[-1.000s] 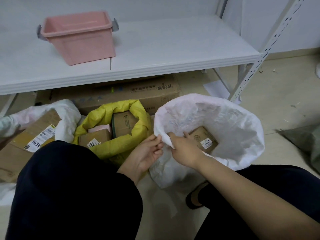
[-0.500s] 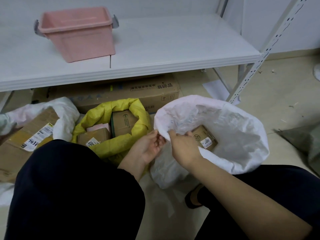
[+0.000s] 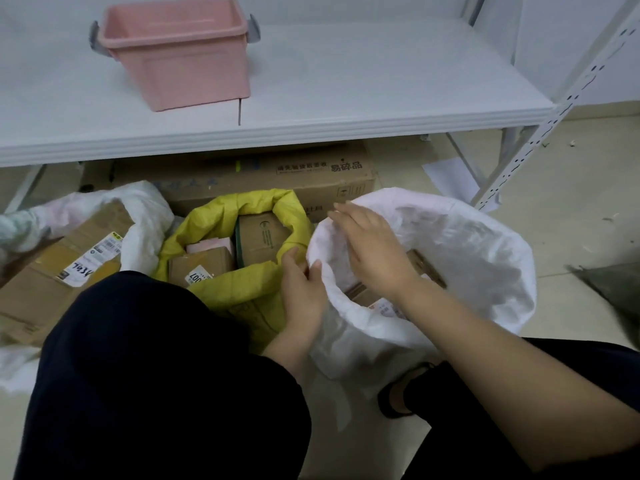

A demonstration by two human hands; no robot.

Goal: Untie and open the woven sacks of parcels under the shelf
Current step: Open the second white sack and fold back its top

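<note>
L hand [image 3: 302,292] pinches the near rim of the white sack [image 3: 478,258] on the floor [image 3: 561,244] by the shelf [image 3: 381,81], R hand [image 3: 372,251] spread flat over its mouth w/ nothing held, so a one-sided tug could prob tip it & spill parcels [image 3: 427,271].

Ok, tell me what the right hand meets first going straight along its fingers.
Likely the far rim of the white woven sack, just ahead of the right hand; behind it, the long brown cardboard box.

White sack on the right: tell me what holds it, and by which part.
The left hand pinches the rim of the white sack, on the side nearest the yellow sack; the right hand, fingers straight, holds nothing.
</note>
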